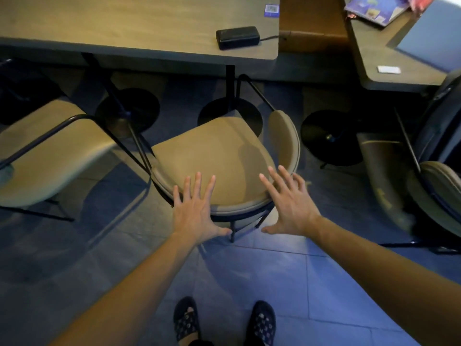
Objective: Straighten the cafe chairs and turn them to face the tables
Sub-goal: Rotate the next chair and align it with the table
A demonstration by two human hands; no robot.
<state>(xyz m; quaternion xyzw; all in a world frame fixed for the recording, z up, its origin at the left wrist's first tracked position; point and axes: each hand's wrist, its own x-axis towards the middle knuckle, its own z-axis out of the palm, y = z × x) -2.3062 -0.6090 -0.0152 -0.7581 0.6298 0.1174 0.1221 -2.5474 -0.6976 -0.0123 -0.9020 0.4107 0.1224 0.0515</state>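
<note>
A tan cushioned chair (214,156) with a black metal frame stands in front of me, its curved backrest (287,141) on the right side. It sits just below the near edge of a wooden table (124,26). My left hand (197,211) hovers over the seat's near-left rim with fingers spread and holds nothing. My right hand (289,206) is spread over the near-right rim beside the backrest, also holding nothing. Whether the palms touch the cushion I cannot tell.
A second tan chair (50,166) stands at the left, a third (434,196) at the right by another table (389,58). A black power bank (237,37) lies on the main table. Round black table bases (329,136) sit on the tiled floor. My feet (224,323) are below.
</note>
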